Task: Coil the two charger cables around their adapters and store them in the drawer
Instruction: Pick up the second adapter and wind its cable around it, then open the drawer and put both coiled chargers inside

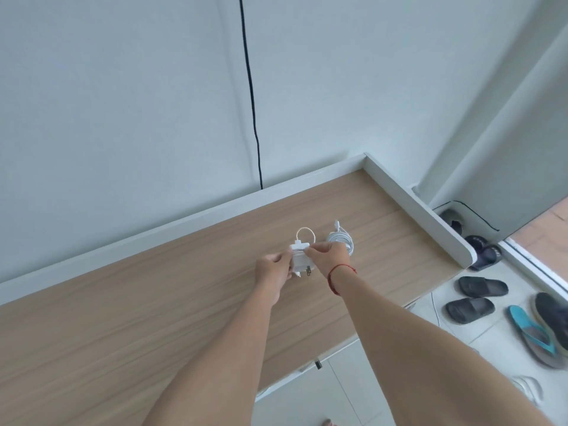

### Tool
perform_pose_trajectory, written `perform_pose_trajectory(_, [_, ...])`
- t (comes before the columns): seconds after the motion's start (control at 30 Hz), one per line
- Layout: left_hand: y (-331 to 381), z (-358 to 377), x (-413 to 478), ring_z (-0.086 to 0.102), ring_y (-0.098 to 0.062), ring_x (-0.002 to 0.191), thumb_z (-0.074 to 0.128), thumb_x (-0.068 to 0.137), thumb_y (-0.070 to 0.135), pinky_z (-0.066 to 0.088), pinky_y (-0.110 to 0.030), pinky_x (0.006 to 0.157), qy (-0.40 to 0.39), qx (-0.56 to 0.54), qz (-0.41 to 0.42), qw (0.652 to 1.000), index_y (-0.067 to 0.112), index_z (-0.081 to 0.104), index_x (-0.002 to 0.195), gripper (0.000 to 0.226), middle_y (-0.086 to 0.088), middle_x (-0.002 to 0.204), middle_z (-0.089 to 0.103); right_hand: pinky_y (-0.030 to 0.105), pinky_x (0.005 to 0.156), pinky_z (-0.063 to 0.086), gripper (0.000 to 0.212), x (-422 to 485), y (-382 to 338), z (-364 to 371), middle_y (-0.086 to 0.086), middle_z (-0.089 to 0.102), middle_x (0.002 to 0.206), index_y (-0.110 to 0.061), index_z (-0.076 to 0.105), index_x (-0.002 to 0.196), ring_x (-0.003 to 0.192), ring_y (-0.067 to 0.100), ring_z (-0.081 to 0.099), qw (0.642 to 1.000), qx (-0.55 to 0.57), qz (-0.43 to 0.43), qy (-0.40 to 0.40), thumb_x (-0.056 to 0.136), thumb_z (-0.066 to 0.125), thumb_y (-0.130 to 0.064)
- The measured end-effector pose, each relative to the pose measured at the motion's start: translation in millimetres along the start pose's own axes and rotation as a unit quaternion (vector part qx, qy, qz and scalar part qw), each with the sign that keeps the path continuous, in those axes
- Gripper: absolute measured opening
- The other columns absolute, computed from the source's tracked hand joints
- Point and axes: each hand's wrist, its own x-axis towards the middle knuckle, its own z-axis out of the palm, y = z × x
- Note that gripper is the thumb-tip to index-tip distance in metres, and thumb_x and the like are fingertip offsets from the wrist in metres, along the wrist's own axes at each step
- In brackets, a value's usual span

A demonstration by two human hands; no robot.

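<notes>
A white charger adapter (300, 259) with its metal prongs pointing toward me is held over the wooden desk top (153, 318). My left hand (275, 273) grips its left side. My right hand (330, 256), with a red string at the wrist, pinches the white cable against the adapter's top. A small loop of that cable (305, 233) sticks out beyond the adapter. A second white charger (341, 236), its cable wound into a bundle, lies on the desk just right of my hands.
A white raised rim (415, 207) borders the desk's back and right side. White cabinet fronts (310, 392) sit below the desk's front edge. Several slippers (482, 287) lie on the tiled floor at right. A black cord (250, 93) hangs down the wall.
</notes>
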Motion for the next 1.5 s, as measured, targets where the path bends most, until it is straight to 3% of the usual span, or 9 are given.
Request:
perform_pose_trajectory(0.13, [-3.5, 22.4, 10.5, 0.062, -0.014, 0.062, 0.061, 0.094, 0.024, 0.053, -0.019, 0.054, 0.029, 0.002, -0.003, 1.0, 0.017, 0.069, 0.086, 0.013, -0.003, 0.075, 0.069, 0.018, 0.056, 0.043, 0.017, 16.4, 6.6, -3.9, 0.005, 0.064, 0.083, -0.005, 0.072, 0.098, 0.069, 0.016, 0.055, 0.999, -0.051, -0.016, 0.008, 0.092, 0.059, -0.014])
perform_pose_trajectory(0.3, [0.0, 33.3, 13.0, 0.055, -0.021, 0.062, 0.062, 0.091, 0.029, 0.051, -0.033, 0.061, 0.074, 0.069, 0.023, 0.995, 0.014, 0.072, 0.078, 0.023, -0.003, 0.066, 0.063, 0.036, 0.075, 0.052, 0.031, 21.5, 11.0, 1.3, 0.02, 0.069, 0.084, 0.001, 0.069, 0.084, 0.075, 0.033, 0.059, 0.991, -0.126, -0.038, 0.015, 0.095, 0.049, -0.019])
perform_pose_trajectory(0.57, [3.4, 26.4, -1.4, 0.057, -0.016, 0.059, 0.057, 0.094, 0.026, 0.051, -0.027, 0.064, 0.063, 0.119, 0.031, 0.99, 0.018, 0.074, 0.082, 0.022, 0.001, 0.068, 0.065, 0.03, 0.074, 0.043, 0.036, 9.3, -0.9, -8.2, 0.017, 0.065, 0.097, 0.006, 0.064, 0.103, 0.095, 0.032, 0.061, 0.983, -0.18, -0.039, -0.008, 0.1, 0.038, -0.02])
perform_pose_trajectory(0.77, [8.3, -3.1, -29.2, 0.049, -0.023, 0.07, 0.047, 0.095, 0.032, 0.037, -0.029, 0.066, 0.11, 0.214, 0.027, 0.97, 0.015, 0.05, 0.057, 0.042, 0.0, 0.061, 0.05, 0.026, 0.049, 0.029, 0.043, -12.8, -9.0, -26.3, 0.001, 0.037, 0.058, -0.012, 0.035, 0.055, 0.056, 0.018, 0.04, 0.979, -0.189, -0.062, 0.036, 0.098, 0.039, -0.017])
perform_pose_trajectory(0.93, [2.8, -40.7, -67.1, 0.064, -0.031, 0.098, 0.046, 0.095, 0.038, 0.046, -0.03, 0.081, 0.103, 0.312, 0.048, 0.943, 0.007, 0.072, 0.088, 0.041, -0.012, 0.094, 0.069, 0.034, 0.088, 0.045, 0.028, -65.4, -14.6, -13.2, 0.015, 0.063, 0.109, -0.006, 0.06, 0.112, 0.107, 0.032, 0.057, 0.967, -0.229, -0.108, -0.018, 0.098, 0.043, -0.024])
perform_pose_trajectory(1.07, [-19.2, -79.6, -105.2, 0.062, -0.029, 0.111, 0.046, 0.094, 0.039, 0.048, -0.031, 0.089, 0.119, 0.361, 0.063, 0.923, 0.016, 0.071, 0.113, 0.039, -0.009, 0.119, 0.068, 0.031, 0.087, 0.043, 0.025, -119.8, -3.5, 15.9, 0.017, 0.057, 0.102, -0.006, 0.056, 0.08, 0.104, 0.031, 0.055, 0.949, -0.279, -0.142, -0.046, 0.096, 0.044, -0.021])
perform_pose_trajectory(1.2, [-52.9, -120.7, -148.7, 0.061, -0.029, 0.113, 0.048, 0.092, 0.038, 0.048, -0.031, 0.09, 0.145, 0.367, 0.08, 0.916, 0.017, 0.071, 0.114, 0.038, -0.011, 0.121, 0.067, 0.034, 0.1, 0.038, 0.04, -179.4, 19.6, 42.5, 0.018, 0.055, 0.133, 0.0, 0.052, 0.129, 0.127, 0.033, 0.047, 0.94, -0.299, -0.143, -0.079, 0.098, 0.044, -0.024])
perform_pose_trajectory(1.37, [-96.4, -161.8, -193.6, 0.064, -0.031, 0.106, 0.049, 0.091, 0.038, 0.05, -0.032, 0.085, 0.171, 0.372, 0.067, 0.91, 0.012, 0.073, 0.104, 0.038, -0.013, 0.111, 0.07, 0.035, 0.102, 0.039, 0.041, -238.7, 44.2, 73.3, 0.018, 0.055, 0.134, -0.001, 0.053, 0.129, 0.127, 0.033, 0.048, 0.93, -0.31, -0.157, -0.118, 0.097, 0.045, -0.026])
perform_pose_trajectory(1.5, [-129.5, -183.4, -212.4, 0.065, -0.034, 0.094, 0.05, 0.092, 0.038, 0.045, -0.03, 0.072, 0.162, 0.373, 0.03, 0.913, 0.003, 0.069, 0.085, 0.041, -0.019, 0.095, 0.069, 0.032, 0.087, 0.047, 0.027, -259.5, 73.3, 88.9, 0.019, 0.064, 0.105, -0.001, 0.063, 0.099, 0.104, 0.033, 0.059, 0.92, -0.335, -0.131, -0.157, 0.095, 0.045, -0.02])
